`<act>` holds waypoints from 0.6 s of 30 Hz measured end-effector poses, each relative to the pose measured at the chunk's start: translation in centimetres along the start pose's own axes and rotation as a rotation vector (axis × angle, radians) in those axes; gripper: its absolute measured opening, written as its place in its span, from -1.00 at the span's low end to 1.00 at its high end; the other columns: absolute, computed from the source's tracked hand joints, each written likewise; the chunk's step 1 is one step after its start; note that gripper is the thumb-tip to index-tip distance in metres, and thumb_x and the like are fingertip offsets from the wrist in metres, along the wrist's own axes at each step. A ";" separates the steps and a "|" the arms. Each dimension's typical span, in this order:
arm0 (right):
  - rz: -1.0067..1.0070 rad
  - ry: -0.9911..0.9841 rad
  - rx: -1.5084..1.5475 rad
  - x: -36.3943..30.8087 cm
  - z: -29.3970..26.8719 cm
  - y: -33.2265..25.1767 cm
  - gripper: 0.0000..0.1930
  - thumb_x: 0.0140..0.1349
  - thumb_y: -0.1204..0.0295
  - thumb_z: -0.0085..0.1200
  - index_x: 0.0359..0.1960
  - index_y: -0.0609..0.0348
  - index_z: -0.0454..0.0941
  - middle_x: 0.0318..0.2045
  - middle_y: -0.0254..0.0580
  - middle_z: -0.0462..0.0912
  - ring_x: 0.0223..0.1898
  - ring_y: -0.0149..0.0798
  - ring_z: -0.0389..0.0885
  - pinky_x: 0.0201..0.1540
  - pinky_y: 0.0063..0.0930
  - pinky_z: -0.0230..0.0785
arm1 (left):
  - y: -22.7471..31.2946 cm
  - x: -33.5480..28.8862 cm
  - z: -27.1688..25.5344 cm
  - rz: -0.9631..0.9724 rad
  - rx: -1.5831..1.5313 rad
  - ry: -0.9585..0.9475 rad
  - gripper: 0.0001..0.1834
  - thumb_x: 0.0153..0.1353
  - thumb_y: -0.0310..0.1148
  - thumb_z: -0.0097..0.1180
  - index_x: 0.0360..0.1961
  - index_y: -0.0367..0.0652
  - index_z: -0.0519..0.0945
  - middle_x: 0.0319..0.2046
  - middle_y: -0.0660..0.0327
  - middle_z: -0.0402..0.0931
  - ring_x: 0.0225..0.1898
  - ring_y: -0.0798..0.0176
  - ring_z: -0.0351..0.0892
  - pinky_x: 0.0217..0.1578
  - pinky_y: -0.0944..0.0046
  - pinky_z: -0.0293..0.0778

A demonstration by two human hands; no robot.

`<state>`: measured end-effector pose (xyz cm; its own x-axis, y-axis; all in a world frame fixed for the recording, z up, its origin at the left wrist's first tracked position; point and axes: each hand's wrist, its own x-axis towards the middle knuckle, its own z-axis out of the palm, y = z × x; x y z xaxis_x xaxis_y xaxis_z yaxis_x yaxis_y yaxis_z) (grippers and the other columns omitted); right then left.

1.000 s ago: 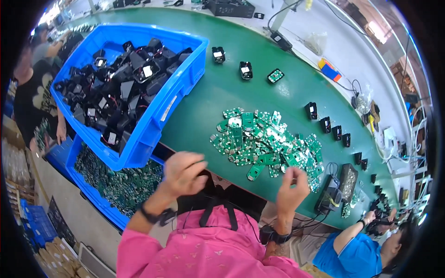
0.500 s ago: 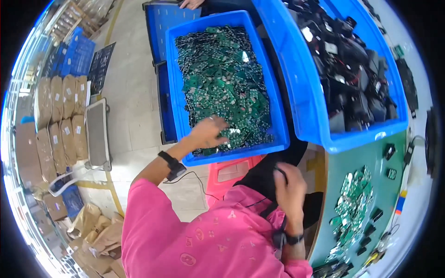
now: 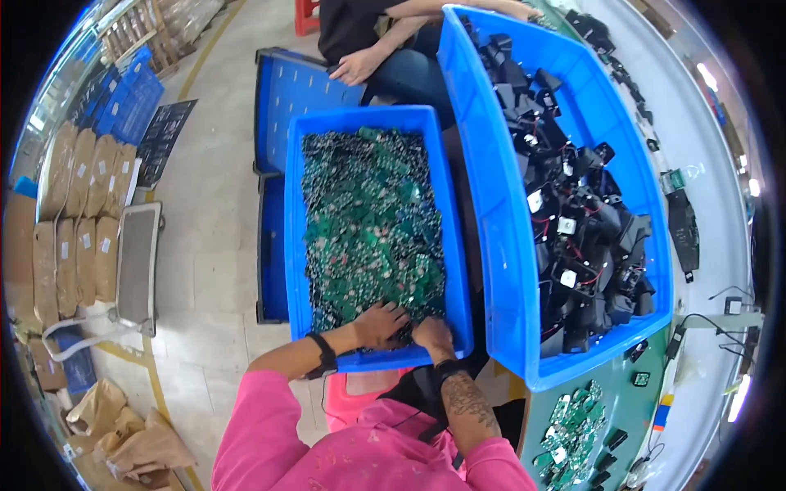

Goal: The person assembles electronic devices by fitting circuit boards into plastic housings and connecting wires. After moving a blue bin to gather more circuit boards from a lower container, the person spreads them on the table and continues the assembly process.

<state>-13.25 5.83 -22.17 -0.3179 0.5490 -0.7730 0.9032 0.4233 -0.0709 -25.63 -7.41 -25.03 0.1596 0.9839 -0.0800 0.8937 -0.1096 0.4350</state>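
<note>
A blue plastic bin is filled with a heap of green circuit boards. Both hands are down at the near end of that heap, close together. My left hand touches the boards, its fingers bent inward. Just to its right, my right hand is curled by the bin's near right corner, fingertips down among the boards. What either hand grips, if anything, is hidden. A dark band circles each wrist.
At right, a larger blue bin holds black plastic parts with wires. A green table bears more circuit boards. Across from me sits another person, one hand resting near a blue crate. A pink stool stands below the bin.
My right hand has come from beside my body into the bin, next to the left hand. My left hand stays on the boards. The view has shifted, showing more of the other person.
</note>
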 end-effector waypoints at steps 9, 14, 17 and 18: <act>-0.020 0.011 -0.038 1.5 2.1 0.6 -0.59 0.20 0.13 0.07 -0.13 0.21 0.71 -0.03 0.21 0.65 0.06 0.14 0.62 0.11 -0.05 0.47 | 0.2 -3.2 0.7 0.010 -0.016 0.034 -0.43 0.15 0.00 0.16 0.00 -0.27 0.52 -0.09 0.05 0.55 0.02 -0.02 0.46 0.03 -0.01 0.44; -0.023 0.076 -0.052 0.8 0.3 0.5 -0.48 0.21 0.01 0.08 -0.16 0.32 0.69 -0.11 0.29 0.66 0.03 0.23 0.62 0.10 -0.03 0.45 | -1.3 -4.3 -0.8 0.152 -0.143 0.229 -0.59 0.11 -0.13 0.19 -0.16 -0.25 0.55 -0.24 0.05 0.57 -0.13 -0.03 0.51 -0.06 0.03 0.48; -0.029 0.087 0.068 3.0 0.6 1.0 -0.42 0.19 -0.03 0.09 -0.15 0.38 0.67 -0.11 0.33 0.65 0.03 0.24 0.61 0.10 -0.03 0.45 | -0.9 -5.3 -4.4 0.061 -0.169 0.071 -0.61 0.11 -0.16 0.20 -0.19 -0.26 0.54 -0.29 0.04 0.59 -0.14 -0.05 0.55 -0.08 -0.01 0.47; -0.012 0.150 0.125 3.4 0.7 1.2 -0.41 0.17 -0.03 0.09 -0.16 0.39 0.66 -0.14 0.32 0.66 0.00 0.23 0.63 0.09 -0.04 0.46 | -0.9 -5.7 -5.8 0.024 -0.174 -0.033 -0.62 0.10 -0.19 0.20 -0.18 -0.28 0.54 -0.32 0.01 0.61 -0.14 -0.05 0.58 -0.09 -0.05 0.47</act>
<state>-13.07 7.66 -25.32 -0.3601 0.6494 -0.6698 0.9249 0.3426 -0.1650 -29.75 -12.07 -19.72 0.1967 0.9758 -0.0956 0.8039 -0.1046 0.5855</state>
